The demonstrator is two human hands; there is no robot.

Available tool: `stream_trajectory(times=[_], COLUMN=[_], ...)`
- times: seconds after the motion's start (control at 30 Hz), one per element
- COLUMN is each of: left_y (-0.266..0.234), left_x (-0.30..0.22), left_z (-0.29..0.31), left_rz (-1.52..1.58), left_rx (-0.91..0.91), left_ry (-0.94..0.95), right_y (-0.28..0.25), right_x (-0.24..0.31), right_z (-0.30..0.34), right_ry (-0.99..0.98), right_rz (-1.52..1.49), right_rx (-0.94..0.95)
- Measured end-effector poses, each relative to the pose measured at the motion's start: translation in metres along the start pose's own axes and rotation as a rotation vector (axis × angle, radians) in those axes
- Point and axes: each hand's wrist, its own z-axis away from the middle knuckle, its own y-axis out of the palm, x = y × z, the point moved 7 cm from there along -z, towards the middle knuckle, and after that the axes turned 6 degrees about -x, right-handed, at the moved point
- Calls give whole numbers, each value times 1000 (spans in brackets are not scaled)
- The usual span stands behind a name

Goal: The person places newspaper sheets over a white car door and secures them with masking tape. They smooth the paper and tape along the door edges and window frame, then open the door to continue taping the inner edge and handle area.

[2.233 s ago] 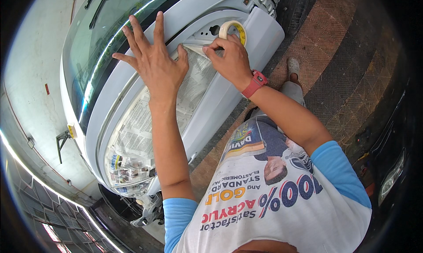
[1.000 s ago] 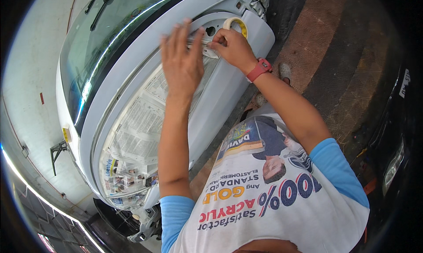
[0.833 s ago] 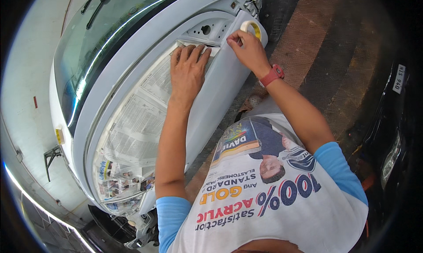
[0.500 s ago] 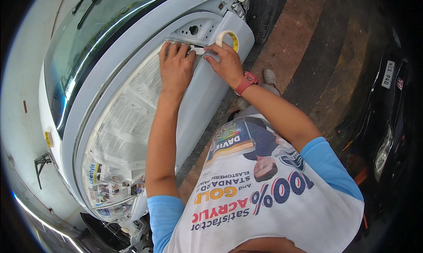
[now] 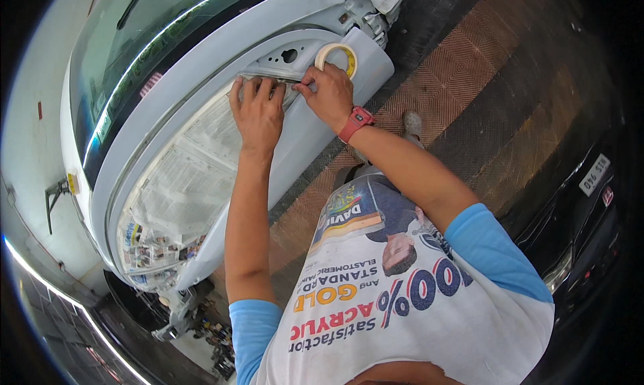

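Observation:
A light grey car door (image 5: 322, 113) has its window opening covered with newspaper (image 5: 194, 170). My left hand (image 5: 258, 120) lies on the paper near the upper end of the opening, fingers spread and tips at its far edge. Close beside it, my right hand (image 5: 329, 96) is closed, thumb and forefinger pinched near the corner of the opening. A roll of masking tape (image 5: 328, 50), cream with a yellow core, sits at that hand's outer fingers. What the fingertips pinch is hard to make out. A red watch (image 5: 356, 122) is on my right wrist.
The car's windshield (image 5: 144, 70) curves along the left, beyond the door frame. Above the hands is a grey panel with a round hole (image 5: 289, 56). A patterned floor mat (image 5: 463, 83) runs to the right, with a dark car (image 5: 563, 231) beyond it.
Both hands have shifted slightly left in view, and the tape roll with the right hand. The left fingers have moved a little off the corner. The whole view has turned slightly.

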Motion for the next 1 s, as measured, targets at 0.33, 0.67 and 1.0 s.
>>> stream_trajectory(times=[0.33,0.67,1.0], left_y=[-4,-29,-30], left_x=[-46,-74,-94], left_z=[23,33,103], left_rz=[-94,1033,1256], left_rx=[276,113,-292], left_ry=[-281,-1058,-1530], right_y=[-36,-115,-147], right_x=[-4,5,42], right_z=[-6,15,25], right_ry=[-68,278,187], right_rz=[-200,-575,-583], right_rx=[297,1013,1294])
